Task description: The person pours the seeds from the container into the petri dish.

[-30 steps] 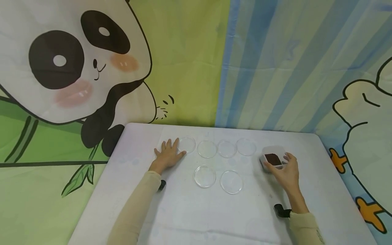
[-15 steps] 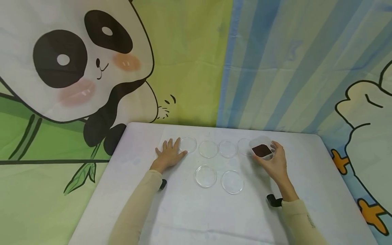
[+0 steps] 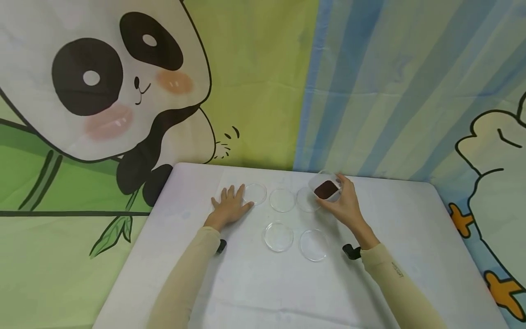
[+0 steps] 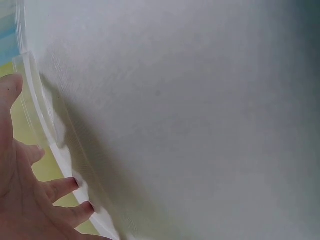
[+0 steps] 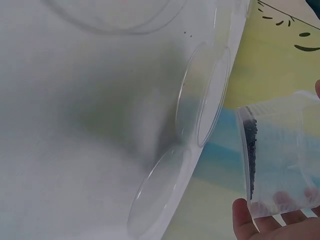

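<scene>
My left hand (image 3: 228,209) lies on the table with fingers spread, its fingertips and thumb right at the leftmost clear round dish (image 3: 255,194). In the left wrist view, that dish's wall (image 4: 37,100) stands beside the thumb. My right hand (image 3: 346,201) grips a clear plastic tub (image 3: 335,196) between thumb and fingers, raised over the right part of the back row. Dark brown granules (image 3: 326,189) cover its bottom, seen edge-on through the wall in the right wrist view. The tub overlaps a back-row dish (image 3: 306,205); the rightmost one is hidden from the head view.
Another clear dish (image 3: 282,201) stands in the back row. Two more, a left one (image 3: 278,236) and a right one (image 3: 313,245), form a front row on the white table (image 3: 255,283). A printed panda curtain (image 3: 255,82) hangs behind the table's far edge.
My right hand has lifted the tub off the table at the right and carried it left over the back row of dishes. My left hand has stayed in place.
</scene>
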